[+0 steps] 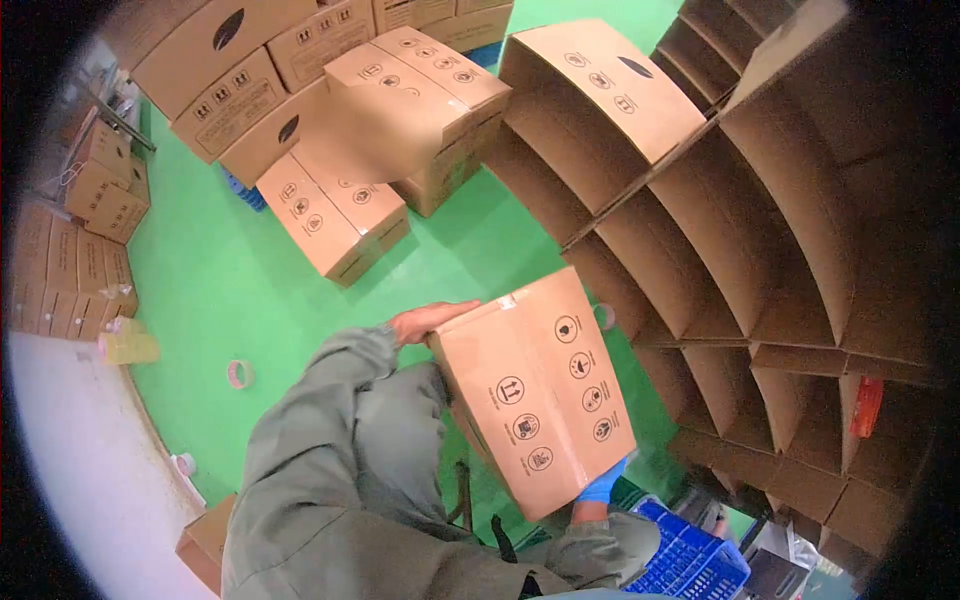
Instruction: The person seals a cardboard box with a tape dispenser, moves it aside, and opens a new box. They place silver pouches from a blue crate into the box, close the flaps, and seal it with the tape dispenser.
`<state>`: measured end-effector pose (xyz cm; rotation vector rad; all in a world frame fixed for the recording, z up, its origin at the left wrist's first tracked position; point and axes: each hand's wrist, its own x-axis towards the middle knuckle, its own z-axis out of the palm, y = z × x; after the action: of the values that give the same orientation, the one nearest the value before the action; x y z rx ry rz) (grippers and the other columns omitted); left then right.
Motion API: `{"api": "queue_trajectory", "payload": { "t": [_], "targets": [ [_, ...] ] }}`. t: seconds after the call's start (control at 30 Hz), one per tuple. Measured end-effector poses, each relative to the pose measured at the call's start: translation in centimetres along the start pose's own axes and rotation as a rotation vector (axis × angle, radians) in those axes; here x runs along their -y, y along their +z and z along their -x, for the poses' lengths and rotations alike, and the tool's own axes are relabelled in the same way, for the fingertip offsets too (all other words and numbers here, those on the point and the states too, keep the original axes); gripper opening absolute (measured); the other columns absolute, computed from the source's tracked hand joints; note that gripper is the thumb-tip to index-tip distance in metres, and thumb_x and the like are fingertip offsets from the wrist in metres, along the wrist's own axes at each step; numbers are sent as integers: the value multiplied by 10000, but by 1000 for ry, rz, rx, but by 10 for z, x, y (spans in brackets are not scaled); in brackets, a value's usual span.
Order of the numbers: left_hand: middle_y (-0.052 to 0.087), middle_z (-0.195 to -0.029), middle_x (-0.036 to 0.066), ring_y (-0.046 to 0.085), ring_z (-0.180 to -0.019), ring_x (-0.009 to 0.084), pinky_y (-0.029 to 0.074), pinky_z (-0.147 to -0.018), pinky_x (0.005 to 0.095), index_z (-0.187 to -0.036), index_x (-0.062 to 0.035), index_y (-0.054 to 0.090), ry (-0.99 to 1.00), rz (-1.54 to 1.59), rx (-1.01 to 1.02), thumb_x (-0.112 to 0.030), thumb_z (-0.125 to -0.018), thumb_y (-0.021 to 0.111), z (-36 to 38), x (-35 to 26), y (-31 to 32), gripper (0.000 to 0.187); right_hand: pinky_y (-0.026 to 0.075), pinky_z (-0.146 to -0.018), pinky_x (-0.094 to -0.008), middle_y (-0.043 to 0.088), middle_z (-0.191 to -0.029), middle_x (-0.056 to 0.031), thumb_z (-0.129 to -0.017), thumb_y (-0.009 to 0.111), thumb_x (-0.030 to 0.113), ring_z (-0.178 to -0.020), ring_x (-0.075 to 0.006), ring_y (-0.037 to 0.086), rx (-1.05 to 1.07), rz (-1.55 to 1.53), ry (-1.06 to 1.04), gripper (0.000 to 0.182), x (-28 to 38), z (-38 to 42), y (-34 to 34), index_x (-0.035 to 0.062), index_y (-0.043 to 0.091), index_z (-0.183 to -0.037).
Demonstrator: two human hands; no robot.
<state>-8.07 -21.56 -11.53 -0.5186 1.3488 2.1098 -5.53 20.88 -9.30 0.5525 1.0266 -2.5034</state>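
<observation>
A closed, taped cardboard box (535, 400) with black printed handling symbols is held tilted in front of my body. My left hand (435, 320) lies against its upper left edge, the fingers reaching along the side. At the lower right corner, my right hand (602, 487) in a blue glove grips the box from beneath; most of its fingers are hidden behind the cardboard. Beyond the held box, another taped box (335, 215) rests low beside a taller box (430, 80).
Stacked boxes (225, 85) stand at the back left. Open, empty cartons (700, 250) form a wall on the right, with a red object (866, 407) among them. A blue plastic crate (690, 555) is at lower right. A tape roll (240, 374) lies on the green floor (200, 300).
</observation>
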Motion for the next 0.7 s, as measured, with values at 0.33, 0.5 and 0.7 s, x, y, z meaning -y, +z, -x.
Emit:
{"api": "queue_trajectory", "payload": {
  "t": [0.33, 0.5, 0.7],
  "targets": [
    [513, -1341, 99, 509, -1195, 248, 440, -999, 393, -1346, -33, 435, 888, 679, -792, -411, -987, 416, 183, -119, -129, 521, 343, -1073, -363, 501, -1361, -68, -1022, 288, 463, -1220, -212, 485, 238, 262, 326, 545, -126, -103, 308, 74, 447, -1369],
    [453, -1374, 145, 424, -1268, 246, 422, -973, 430, -1409, -72, 346, 599, 369, -1184, -375, -945, 492, 129, -86, -101, 573, 429, -993, -351, 619, -1233, -129, -1009, 431, 300, -1144, -237, 577, 971, 792, -224, 393, -135, -49, 316, 25, 570, -1253],
    [312, -1477, 243, 380, -1329, 323, 354, -1055, 385, -1494, -42, 185, 869, -145, -637, -291, -891, 608, 139, -242, 66, 777, 459, -949, -384, 642, -1148, -148, -981, 449, 322, -1085, -315, 600, 618, 1562, -142, 384, -47, 36, 118, 38, 607, -1186]
  ]
}}
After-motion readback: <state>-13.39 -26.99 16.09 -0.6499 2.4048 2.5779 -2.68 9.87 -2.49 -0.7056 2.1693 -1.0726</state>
